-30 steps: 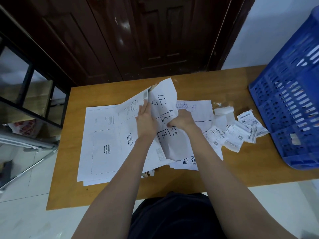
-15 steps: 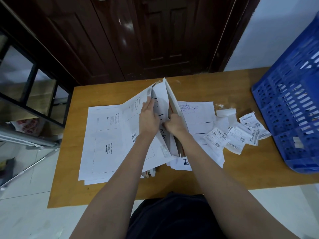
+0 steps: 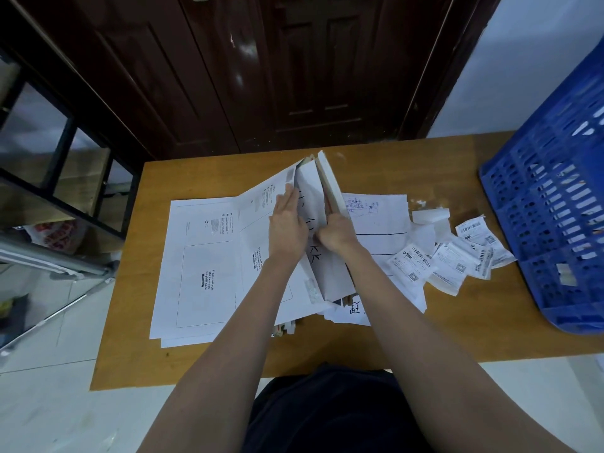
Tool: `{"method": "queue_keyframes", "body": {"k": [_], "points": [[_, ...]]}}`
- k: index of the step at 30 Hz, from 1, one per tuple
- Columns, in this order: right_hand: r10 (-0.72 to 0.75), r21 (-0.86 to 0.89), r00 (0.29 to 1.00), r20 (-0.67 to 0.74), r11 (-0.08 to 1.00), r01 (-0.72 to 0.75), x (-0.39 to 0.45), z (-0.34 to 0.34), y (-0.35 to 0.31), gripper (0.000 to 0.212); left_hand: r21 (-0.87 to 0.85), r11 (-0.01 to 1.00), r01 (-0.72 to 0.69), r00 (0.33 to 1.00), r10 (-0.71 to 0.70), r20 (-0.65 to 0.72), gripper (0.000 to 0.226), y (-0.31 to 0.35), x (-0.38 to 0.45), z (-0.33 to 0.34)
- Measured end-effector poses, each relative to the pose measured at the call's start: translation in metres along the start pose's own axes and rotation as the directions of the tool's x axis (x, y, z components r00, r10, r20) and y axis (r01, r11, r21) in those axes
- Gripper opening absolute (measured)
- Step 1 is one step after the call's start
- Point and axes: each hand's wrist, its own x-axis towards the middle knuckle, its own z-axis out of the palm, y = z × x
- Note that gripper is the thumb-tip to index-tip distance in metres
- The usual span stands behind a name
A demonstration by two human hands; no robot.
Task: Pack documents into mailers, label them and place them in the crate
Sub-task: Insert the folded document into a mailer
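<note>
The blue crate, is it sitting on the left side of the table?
No, the blue crate stands at the right end of the table, beside the loose labels.

Both forearms are bare from elbow to wrist, with no sleeves, watch, bracelet or gloves on them. The left hand (image 3: 287,225) and the right hand (image 3: 336,233) carry no rings that can be made out. Below the arms, at the bottom edge, a dark, near-black garment (image 3: 327,416) of plain fabric covers the person's body.
</note>
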Motion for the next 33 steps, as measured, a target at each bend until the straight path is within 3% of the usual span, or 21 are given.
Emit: {"method": "queue_keyframes", "body": {"k": [4, 14, 15, 17, 20, 22, 25, 29, 33], "points": [[-0.024, 0.015, 1.000, -0.002, 1.000, 0.024, -0.002, 0.006, -0.008, 0.024, -0.032, 0.998, -0.061, 0.998, 0.061, -0.016, 0.057, 0.011, -0.004, 0.005], [0.047, 0.006, 0.995, 0.086, 0.999, -0.048, -0.001, 0.008, 0.000, 0.030, -0.051, 0.999, -0.014, 1.000, 0.013, -0.023, 0.053, 0.014, 0.004, 0.003], [0.048, 0.005, 0.997, 0.066, 0.999, -0.049, 0.001, 0.006, -0.001, 0.031, -0.048, 0.999, -0.008, 1.000, 0.007, -0.017, 0.053, 0.013, 0.004, 0.004], [0.030, 0.013, 0.991, -0.128, 1.000, -0.029, 0.003, -0.001, 0.000, 0.035, -0.045, 0.999, 0.014, 1.000, -0.015, -0.010, 0.053, 0.012, 0.006, 0.004], [-0.019, -0.082, 0.871, -0.490, 0.996, -0.024, 0.000, -0.013, 0.001, 0.034, -0.033, 0.998, 0.060, 0.998, -0.060, 0.004, 0.055, 0.014, 0.008, 0.003], [-0.013, -0.197, 0.871, -0.491, 0.976, -0.097, 0.002, -0.022, 0.003, 0.046, -0.035, 0.996, 0.085, 0.996, -0.084, 0.009, 0.056, 0.019, 0.009, 0.003], [0.090, -0.105, 0.934, -0.346, 0.985, -0.134, 0.006, -0.034, 0.004, 0.044, -0.063, 0.993, 0.100, 0.994, -0.097, 0.039, 0.055, 0.025, 0.010, 0.002], [-0.086, -0.243, 0.926, -0.369, 0.970, -0.007, 0.012, -0.042, 0.004, 0.048, -0.160, 0.982, 0.096, 0.992, -0.081, 0.093, 0.054, 0.023, 0.010, -0.002], [-0.201, -0.398, 0.882, -0.427, 0.917, 0.017, 0.020, -0.051, 0.002, 0.046, -0.125, 0.974, 0.187, 0.980, -0.194, -0.053, 0.056, -0.002, 0.014, -0.009]]}}
